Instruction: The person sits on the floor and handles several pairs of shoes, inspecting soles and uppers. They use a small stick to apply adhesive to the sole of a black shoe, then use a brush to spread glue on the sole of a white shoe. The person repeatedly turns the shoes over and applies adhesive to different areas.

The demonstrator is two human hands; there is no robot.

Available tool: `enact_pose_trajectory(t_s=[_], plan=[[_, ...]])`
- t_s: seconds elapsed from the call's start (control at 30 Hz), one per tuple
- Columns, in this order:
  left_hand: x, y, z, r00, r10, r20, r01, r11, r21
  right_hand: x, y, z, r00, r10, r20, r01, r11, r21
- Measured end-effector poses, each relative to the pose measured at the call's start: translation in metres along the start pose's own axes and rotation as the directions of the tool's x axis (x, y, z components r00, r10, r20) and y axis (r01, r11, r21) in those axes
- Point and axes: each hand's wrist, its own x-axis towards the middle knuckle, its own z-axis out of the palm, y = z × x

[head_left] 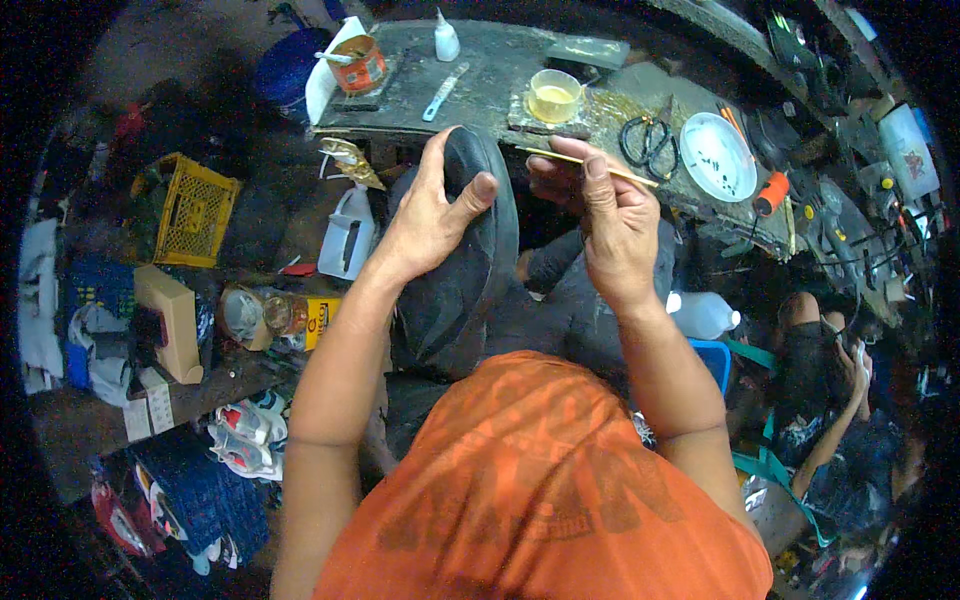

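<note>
My left hand (425, 220) grips a black shoe (495, 210) with a curved rim, held upright over my lap, thumb against its side. To its right, my right hand (615, 225) pinches a thin pale stick (560, 157), held slanting with its left end near the shoe. Just beyond it on the dark worktop (390, 120) are a small cup of yellowish liquid (553, 100), black-handled scissors (648, 140) and a white dish with dark specks (718, 155).
An orange tin (360, 70) and a white bottle (446, 40) stand at the back. A yellow crate (195, 210), cardboard box (168, 320) and shoes (245, 440) lie at left. A co-worker's arm (830, 440) shows at right, beside a plastic jug (705, 315).
</note>
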Motion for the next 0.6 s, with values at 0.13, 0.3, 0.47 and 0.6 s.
enact_pose_trajectory(t_s=[0.13, 0.3, 0.47, 0.6], plan=[[-0.003, 0.002, 0.013, 0.998, -0.015, 0.055, 0.017, 0.999, -0.047, 0.006, -0.013, -0.008, 1.000, 0.027, 0.003, -0.026, 0.987, -0.156], [-0.010, 0.008, 0.011, 0.998, 0.061, 0.032, -0.059, 0.997, -0.055, 0.009, -0.017, -0.004, 0.995, -0.082, 0.049, 0.092, 0.960, -0.266], [-0.018, 0.020, 0.013, 0.997, 0.083, -0.005, -0.083, 0.996, 0.021, 0.015, -0.021, 0.005, 0.974, -0.190, 0.125, 0.222, 0.914, -0.340], [-0.023, 0.024, 0.012, 0.997, 0.077, -0.021, -0.077, 0.997, 0.013, 0.016, -0.027, 0.007, 0.970, -0.189, 0.153, 0.236, 0.883, -0.406]])
